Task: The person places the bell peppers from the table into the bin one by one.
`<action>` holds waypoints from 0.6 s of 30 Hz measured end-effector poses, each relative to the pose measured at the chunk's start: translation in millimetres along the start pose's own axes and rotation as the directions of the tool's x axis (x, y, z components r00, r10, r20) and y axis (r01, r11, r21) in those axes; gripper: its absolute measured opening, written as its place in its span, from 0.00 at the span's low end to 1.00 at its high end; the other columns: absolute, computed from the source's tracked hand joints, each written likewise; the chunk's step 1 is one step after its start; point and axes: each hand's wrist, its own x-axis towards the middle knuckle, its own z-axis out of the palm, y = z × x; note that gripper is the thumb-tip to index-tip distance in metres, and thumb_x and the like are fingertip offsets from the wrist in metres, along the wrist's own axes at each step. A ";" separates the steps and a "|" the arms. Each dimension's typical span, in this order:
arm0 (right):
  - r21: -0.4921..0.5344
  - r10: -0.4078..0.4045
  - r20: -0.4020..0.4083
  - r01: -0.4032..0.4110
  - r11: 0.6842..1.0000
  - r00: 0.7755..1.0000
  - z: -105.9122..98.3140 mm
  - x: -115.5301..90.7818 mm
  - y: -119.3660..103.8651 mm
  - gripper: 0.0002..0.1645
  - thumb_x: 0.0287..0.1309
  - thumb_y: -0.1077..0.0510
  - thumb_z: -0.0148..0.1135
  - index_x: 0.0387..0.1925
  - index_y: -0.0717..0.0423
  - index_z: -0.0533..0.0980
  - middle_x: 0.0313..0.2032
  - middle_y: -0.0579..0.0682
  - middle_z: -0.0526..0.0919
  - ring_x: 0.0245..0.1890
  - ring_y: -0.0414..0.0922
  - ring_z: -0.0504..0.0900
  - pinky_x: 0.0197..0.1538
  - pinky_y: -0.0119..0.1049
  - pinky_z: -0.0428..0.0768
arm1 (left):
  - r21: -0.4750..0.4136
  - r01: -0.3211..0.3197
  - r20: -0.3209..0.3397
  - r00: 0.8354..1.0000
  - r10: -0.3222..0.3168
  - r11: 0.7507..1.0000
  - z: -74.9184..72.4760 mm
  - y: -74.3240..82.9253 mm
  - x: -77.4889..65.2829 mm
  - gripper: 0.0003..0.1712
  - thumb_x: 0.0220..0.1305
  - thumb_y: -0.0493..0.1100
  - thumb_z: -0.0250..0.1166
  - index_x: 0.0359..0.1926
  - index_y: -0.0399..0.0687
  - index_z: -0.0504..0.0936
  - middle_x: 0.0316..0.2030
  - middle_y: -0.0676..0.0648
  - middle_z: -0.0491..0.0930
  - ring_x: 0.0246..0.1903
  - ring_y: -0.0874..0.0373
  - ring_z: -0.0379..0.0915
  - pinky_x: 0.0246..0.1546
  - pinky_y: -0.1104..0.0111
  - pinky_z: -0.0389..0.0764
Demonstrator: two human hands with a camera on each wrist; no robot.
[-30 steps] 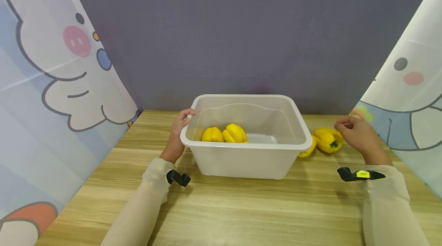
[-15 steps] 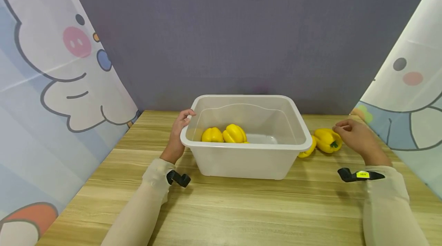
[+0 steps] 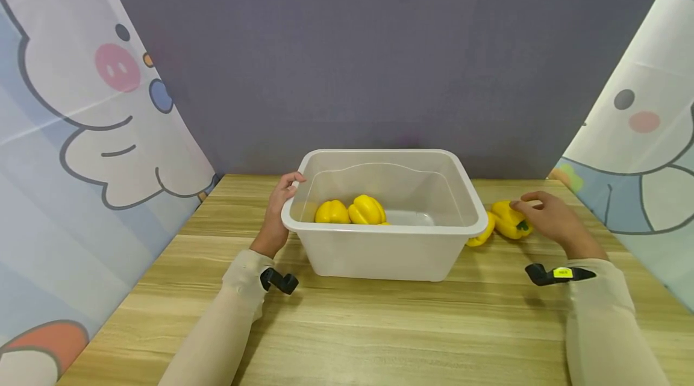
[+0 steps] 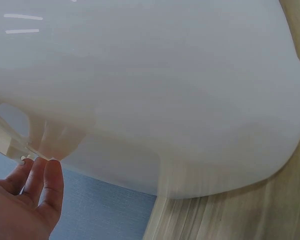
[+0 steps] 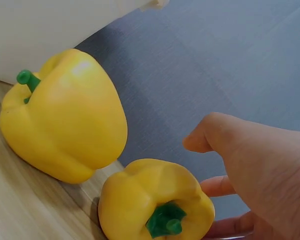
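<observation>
A white plastic bin (image 3: 379, 253) stands mid-table, with yellow bell peppers (image 3: 367, 210) inside, partly hidden by its front wall. My left hand (image 3: 278, 208) holds the bin's left rim; in the left wrist view its fingers (image 4: 53, 182) curl up against the rim. To the bin's right lie two more peppers. One pepper (image 3: 482, 232) is partly behind the bin's corner. Beside the other pepper (image 3: 506, 221), my right hand (image 3: 550, 217) reaches in from the right. In the right wrist view its thumb (image 5: 200, 137) stays apart from that pepper (image 5: 122, 205), while the other fingers are at its far side.
The wooden table (image 3: 379, 326) stretches in front of the bin. A dark grey panel (image 3: 390, 61) rises behind it. Cartoon-printed sheets hang at the left (image 3: 49, 163) and right (image 3: 667, 205). Each sleeve carries a black wrist mount (image 3: 558, 274).
My right hand has moved left, from beside the outer pepper to partly over it. The left hand keeps its hold on the bin rim.
</observation>
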 end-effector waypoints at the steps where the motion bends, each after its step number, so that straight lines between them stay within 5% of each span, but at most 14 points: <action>1: 0.003 0.000 0.007 0.000 1.000 1.000 0.3 0.1 -0.2 0.47 0.71 0.32 0.43 0.67 0.72 0.60 0.62 0.82 0.63 0.57 0.76 0.67 0.49 0.65 0.74 | -0.001 0.000 0.000 1.000 0.000 1.000 -0.1 0.0 -0.1 0.12 0.69 0.47 0.48 0.49 0.50 0.71 0.48 0.41 0.69 0.43 0.46 0.70 0.43 0.65 0.77; 10: 0.007 0.005 0.056 -0.005 1.000 0.998 2.8 0.4 -0.3 0.52 0.70 0.31 0.45 0.68 0.75 0.55 0.64 0.82 0.57 0.59 0.77 0.62 0.54 0.69 0.70 | -0.010 0.003 0.003 1.000 -0.003 1.000 -0.5 -0.5 -0.2 0.17 0.69 0.47 0.48 0.51 0.40 0.69 0.49 0.41 0.68 0.44 0.46 0.69 0.43 0.64 0.76; 18: 0.023 -0.012 0.083 0.010 1.000 0.997 7.2 2.6 2.3 0.57 0.68 0.32 0.51 0.69 0.79 0.49 0.64 0.85 0.55 0.59 0.79 0.61 0.56 0.71 0.66 | -0.006 -0.003 0.003 1.000 0.003 1.000 0.7 0.4 -0.9 0.13 0.70 0.47 0.48 0.50 0.48 0.71 0.49 0.40 0.68 0.45 0.45 0.69 0.44 0.64 0.76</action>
